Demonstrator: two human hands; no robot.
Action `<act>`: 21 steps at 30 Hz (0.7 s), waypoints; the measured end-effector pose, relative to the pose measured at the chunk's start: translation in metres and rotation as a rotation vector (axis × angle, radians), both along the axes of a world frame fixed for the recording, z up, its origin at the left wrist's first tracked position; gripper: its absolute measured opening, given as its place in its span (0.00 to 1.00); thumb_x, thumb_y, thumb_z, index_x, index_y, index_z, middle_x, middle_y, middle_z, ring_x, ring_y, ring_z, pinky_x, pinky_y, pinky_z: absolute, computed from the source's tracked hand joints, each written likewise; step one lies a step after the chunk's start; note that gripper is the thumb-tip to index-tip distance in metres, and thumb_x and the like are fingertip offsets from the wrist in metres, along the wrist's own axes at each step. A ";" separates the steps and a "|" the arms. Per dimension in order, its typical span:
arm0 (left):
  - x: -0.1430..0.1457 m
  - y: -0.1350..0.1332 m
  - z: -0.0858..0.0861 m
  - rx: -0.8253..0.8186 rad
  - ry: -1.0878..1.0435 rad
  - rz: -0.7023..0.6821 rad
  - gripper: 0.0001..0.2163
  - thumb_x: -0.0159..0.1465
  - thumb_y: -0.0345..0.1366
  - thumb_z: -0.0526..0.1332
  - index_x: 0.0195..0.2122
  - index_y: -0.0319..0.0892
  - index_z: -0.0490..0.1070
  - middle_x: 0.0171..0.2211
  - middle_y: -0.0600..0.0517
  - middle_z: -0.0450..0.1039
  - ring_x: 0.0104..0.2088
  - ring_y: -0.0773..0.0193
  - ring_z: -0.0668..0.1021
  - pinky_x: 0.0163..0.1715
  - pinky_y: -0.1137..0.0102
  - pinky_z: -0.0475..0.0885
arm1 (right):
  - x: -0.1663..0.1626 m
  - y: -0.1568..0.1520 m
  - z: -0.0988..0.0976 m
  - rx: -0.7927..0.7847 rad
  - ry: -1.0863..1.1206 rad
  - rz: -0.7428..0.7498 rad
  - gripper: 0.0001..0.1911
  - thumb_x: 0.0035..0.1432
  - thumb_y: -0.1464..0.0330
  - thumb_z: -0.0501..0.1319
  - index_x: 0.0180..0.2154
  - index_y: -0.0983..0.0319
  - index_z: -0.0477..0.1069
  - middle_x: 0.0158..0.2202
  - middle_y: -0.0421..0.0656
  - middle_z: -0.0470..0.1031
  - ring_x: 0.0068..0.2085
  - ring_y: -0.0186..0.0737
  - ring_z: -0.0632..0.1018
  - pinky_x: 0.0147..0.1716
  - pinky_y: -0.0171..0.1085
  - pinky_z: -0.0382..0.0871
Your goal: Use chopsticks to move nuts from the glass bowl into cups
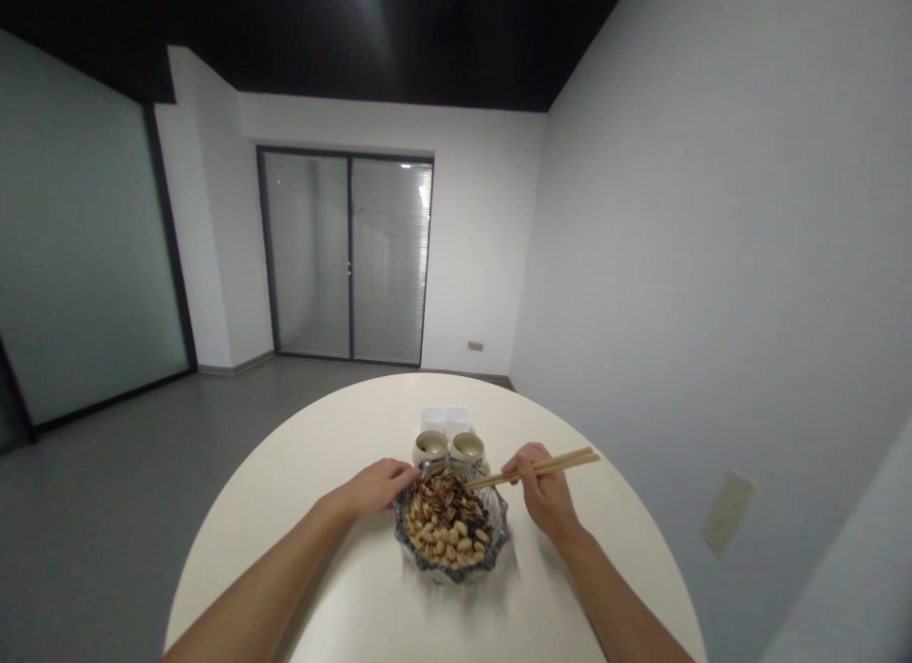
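Note:
A clear glass bowl (502, 532) with a scalloped rim stands on the table. Pistachio-like nuts (452, 543) lie at its near side, brown striped seeds (443, 494) at the far side, and small dark pieces (479, 518) to the right. My left hand (375, 486) grips the bowl's upper left rim; some fingers are hidden behind the glass. In my right hand (540, 484) is a pair of wooden chopsticks (570, 460), fingers closed round them. Their tips point left and reach over the bowl's right edge, by the seeds. Nothing is clearly visible between the tips.
Two small pale-green cups (430, 445) stand side by side just behind the bowl. Farther back sit two translucent white containers (446, 419). The round cream table (342, 416) has its right edge close to a white wall (676, 264).

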State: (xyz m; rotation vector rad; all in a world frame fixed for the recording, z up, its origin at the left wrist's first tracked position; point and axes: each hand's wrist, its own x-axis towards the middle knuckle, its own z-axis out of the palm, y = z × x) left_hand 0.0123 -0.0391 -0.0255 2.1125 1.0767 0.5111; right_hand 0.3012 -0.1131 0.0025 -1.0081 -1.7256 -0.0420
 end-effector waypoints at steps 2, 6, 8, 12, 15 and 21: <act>0.000 0.001 0.000 0.009 0.006 -0.003 0.29 0.64 0.57 0.46 0.34 0.36 0.75 0.26 0.50 0.71 0.26 0.64 0.70 0.25 0.73 0.64 | 0.005 0.001 0.000 0.019 0.009 -0.008 0.27 0.70 0.59 0.45 0.24 0.59 0.72 0.21 0.42 0.70 0.32 0.43 0.72 0.37 0.41 0.65; 0.000 0.002 -0.002 -0.011 0.006 0.010 0.31 0.63 0.59 0.46 0.37 0.36 0.76 0.27 0.49 0.72 0.26 0.63 0.70 0.25 0.72 0.64 | 0.010 0.001 0.001 0.033 -0.016 -0.013 0.28 0.70 0.57 0.44 0.23 0.59 0.71 0.20 0.42 0.69 0.32 0.43 0.72 0.37 0.41 0.65; 0.000 0.002 -0.002 -0.014 0.008 0.012 0.32 0.62 0.60 0.45 0.37 0.36 0.76 0.27 0.50 0.72 0.25 0.63 0.70 0.24 0.72 0.64 | 0.009 0.001 0.000 0.019 -0.032 -0.004 0.28 0.70 0.57 0.44 0.23 0.59 0.71 0.20 0.42 0.69 0.32 0.43 0.72 0.37 0.41 0.65; 0.000 0.001 -0.002 0.001 0.002 0.008 0.31 0.63 0.59 0.45 0.35 0.36 0.75 0.27 0.50 0.71 0.25 0.64 0.70 0.24 0.72 0.63 | 0.001 0.001 -0.003 -0.024 -0.037 0.010 0.28 0.71 0.57 0.44 0.25 0.59 0.72 0.22 0.42 0.71 0.33 0.43 0.72 0.36 0.41 0.66; 0.000 0.001 0.000 0.020 0.002 0.002 0.30 0.63 0.59 0.46 0.33 0.36 0.74 0.27 0.50 0.72 0.26 0.64 0.70 0.25 0.72 0.64 | -0.002 0.001 -0.004 -0.028 -0.022 0.004 0.27 0.70 0.57 0.44 0.26 0.59 0.73 0.23 0.43 0.71 0.34 0.44 0.73 0.36 0.41 0.67; 0.000 0.002 -0.001 0.014 0.006 -0.003 0.30 0.63 0.59 0.45 0.33 0.36 0.74 0.27 0.49 0.72 0.27 0.64 0.70 0.27 0.72 0.65 | 0.001 -0.005 0.003 0.049 -0.075 -0.021 0.28 0.71 0.59 0.44 0.23 0.58 0.70 0.21 0.41 0.71 0.30 0.42 0.72 0.37 0.42 0.67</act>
